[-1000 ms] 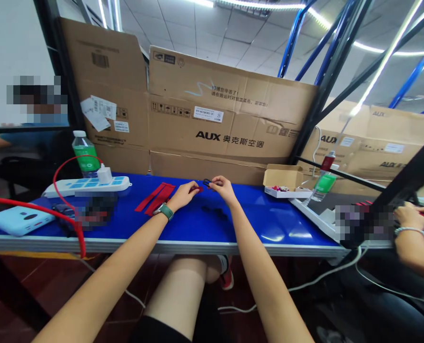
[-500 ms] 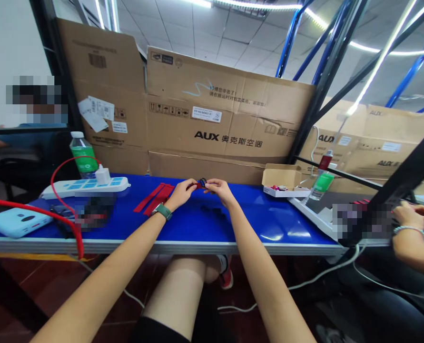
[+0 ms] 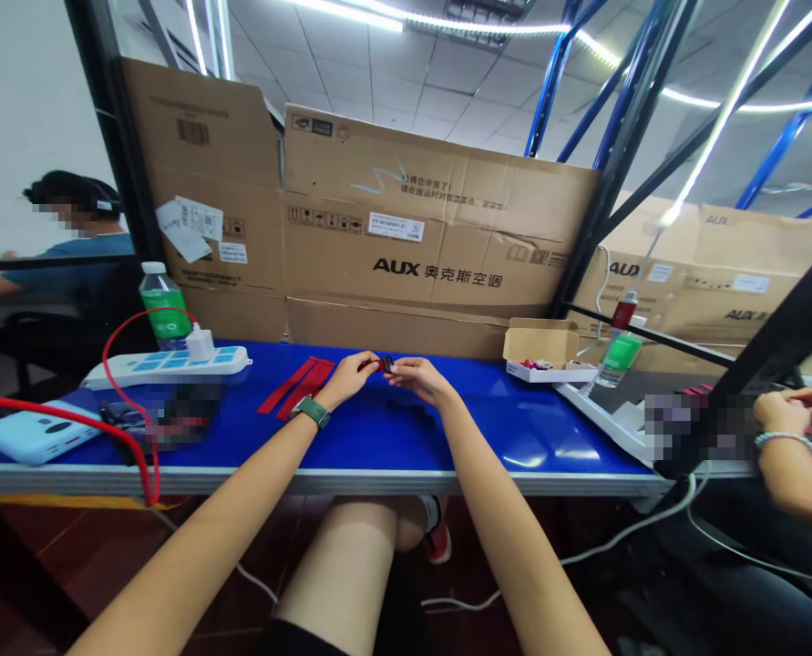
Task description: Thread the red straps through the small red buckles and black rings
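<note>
My left hand (image 3: 352, 374) and my right hand (image 3: 416, 376) meet over the blue table (image 3: 378, 437), fingertips pinched together on a small red and black piece (image 3: 385, 364) held between them. A green watch sits on my left wrist. Several red strips (image 3: 297, 383) lie flat on the table just left of my left hand. Some small dark parts (image 3: 409, 407) rest on the table under my right wrist.
A white power strip (image 3: 166, 363) with a plug, a green bottle (image 3: 161, 305) and a red cable (image 3: 115, 401) lie at the left. An open cardboard box (image 3: 540, 351) and another bottle (image 3: 617, 351) stand at the right. Another person's hands (image 3: 785, 410) work at the far right. Cardboard sheets back the table.
My two hands have come closer together, so the small piece is now pinched between both. The view has tilted slightly down.
</note>
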Available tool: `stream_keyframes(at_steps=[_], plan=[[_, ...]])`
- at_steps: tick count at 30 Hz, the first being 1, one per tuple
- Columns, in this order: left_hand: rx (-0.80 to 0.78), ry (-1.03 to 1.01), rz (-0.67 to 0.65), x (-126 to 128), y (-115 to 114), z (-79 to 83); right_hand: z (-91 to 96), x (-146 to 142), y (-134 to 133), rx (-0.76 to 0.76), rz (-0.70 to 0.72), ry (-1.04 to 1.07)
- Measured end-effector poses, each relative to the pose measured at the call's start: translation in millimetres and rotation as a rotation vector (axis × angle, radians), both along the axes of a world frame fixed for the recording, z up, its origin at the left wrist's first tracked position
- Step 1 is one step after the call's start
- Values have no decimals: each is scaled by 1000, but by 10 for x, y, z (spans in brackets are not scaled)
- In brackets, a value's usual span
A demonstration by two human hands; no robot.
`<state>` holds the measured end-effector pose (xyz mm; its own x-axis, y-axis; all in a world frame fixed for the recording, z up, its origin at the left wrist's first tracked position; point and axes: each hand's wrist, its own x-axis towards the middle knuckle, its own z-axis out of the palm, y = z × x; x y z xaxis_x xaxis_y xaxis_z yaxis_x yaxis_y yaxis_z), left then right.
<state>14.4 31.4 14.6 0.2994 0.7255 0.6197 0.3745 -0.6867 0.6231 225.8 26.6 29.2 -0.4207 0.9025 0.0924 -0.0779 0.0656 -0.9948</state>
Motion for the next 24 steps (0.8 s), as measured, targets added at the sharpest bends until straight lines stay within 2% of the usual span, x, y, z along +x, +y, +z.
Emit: stream_keyframes(at_steps=[4,6,8,13,19,24], plan=[[-9,43,-77,-1,-3,-17,-41,-14,8,-51,44,-15],[-1,32,-65,2,6,-36,-64,-45,7,-49,54,-14],[3,9,-37,2,24,-61,-82,-89,3,-21,21,-24],[-29,-23,32,-10,80,-128,-80,-192,8,118,-162,-102],[-28,-65,89,-17,68,-139,-60,-207,30,141,-113,-66],[36,37,19,16,-45,-68,-86,-215,35,150,-153,-99]])
